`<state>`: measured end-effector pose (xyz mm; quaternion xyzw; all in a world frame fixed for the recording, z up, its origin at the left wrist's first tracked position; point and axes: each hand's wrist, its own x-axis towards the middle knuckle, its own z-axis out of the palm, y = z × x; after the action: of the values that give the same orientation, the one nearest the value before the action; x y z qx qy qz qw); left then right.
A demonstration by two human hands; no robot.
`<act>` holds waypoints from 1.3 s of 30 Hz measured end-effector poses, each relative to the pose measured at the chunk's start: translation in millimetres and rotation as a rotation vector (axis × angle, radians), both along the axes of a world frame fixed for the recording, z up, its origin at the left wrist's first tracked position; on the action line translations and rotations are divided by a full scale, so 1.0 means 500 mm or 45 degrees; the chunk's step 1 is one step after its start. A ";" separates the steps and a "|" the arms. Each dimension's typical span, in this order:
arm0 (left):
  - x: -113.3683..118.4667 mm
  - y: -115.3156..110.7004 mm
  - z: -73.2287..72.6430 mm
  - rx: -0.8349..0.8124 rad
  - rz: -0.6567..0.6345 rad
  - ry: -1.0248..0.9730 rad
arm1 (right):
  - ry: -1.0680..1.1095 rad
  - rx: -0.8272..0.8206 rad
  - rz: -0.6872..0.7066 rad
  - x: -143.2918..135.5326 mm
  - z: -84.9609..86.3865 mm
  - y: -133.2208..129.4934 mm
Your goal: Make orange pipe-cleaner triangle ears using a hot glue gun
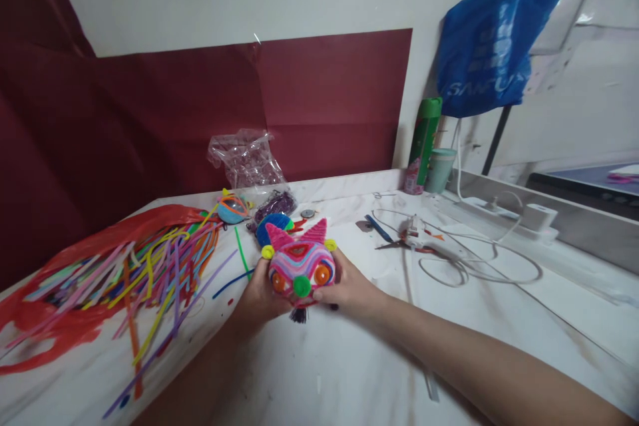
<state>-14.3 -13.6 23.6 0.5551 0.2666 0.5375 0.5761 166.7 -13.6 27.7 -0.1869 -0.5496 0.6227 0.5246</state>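
Between my two hands is a pipe-cleaner animal head [299, 259], pink and striped, with pointed pink ears, orange eyes, a green nose and a black tassel below. Its face is turned toward me. My left hand [262, 299] grips its left side, fingers mostly hidden behind it. My right hand [344, 286] holds the other side, thumb at the front near the nose. Close behind the head sits a blue and green fuzzy ball [272, 227]. A green pipe cleaner [241, 251] and a dark blue pipe cleaner [232, 285] lie left of my left hand.
Many coloured pipe cleaners [164, 266] spread over a red plastic bag [100, 246] at left. On the right lie a glue gun [422, 234], scissors [392, 243], a blue craft knife [379, 228] and looping cables [479, 273]. A green spray can [423, 146] stands behind a cup [440, 170].
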 end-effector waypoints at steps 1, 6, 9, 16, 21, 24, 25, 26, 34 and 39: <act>-0.002 -0.003 0.002 0.008 -0.008 -0.036 | 0.038 -0.018 -0.001 0.001 0.002 0.003; -0.007 -0.008 0.016 -0.011 0.164 -0.087 | 0.192 -0.087 0.056 0.013 0.018 0.014; -0.009 -0.006 0.013 -0.054 0.165 -0.041 | 0.164 -0.062 0.150 0.027 0.027 0.015; -0.023 0.006 -0.013 -0.054 0.096 0.262 | 0.057 -0.033 0.057 0.045 0.045 0.012; -0.007 0.001 0.001 -0.022 0.095 0.120 | -0.072 -0.027 -0.055 0.048 0.049 0.010; 0.012 -0.017 -0.001 -0.028 -0.071 0.056 | -0.118 -0.039 0.009 0.045 0.042 -0.001; 0.017 -0.024 -0.005 -0.050 -0.114 0.078 | -0.113 -0.045 0.036 0.044 0.041 -0.006; 0.022 -0.032 -0.009 -0.075 -0.146 0.122 | -0.101 -0.049 0.056 0.043 0.042 -0.009; 0.032 -0.064 -0.006 -0.210 -0.185 0.618 | 0.057 0.056 -0.224 0.056 0.072 0.014; 0.032 -0.069 0.002 -0.215 -0.207 0.851 | -0.051 -0.035 -0.107 0.064 0.043 0.050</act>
<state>1.6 -48.3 24.5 0.6703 0.4387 0.2544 0.5417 198.8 11.2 49.0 -0.2294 -0.5428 0.6039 0.5366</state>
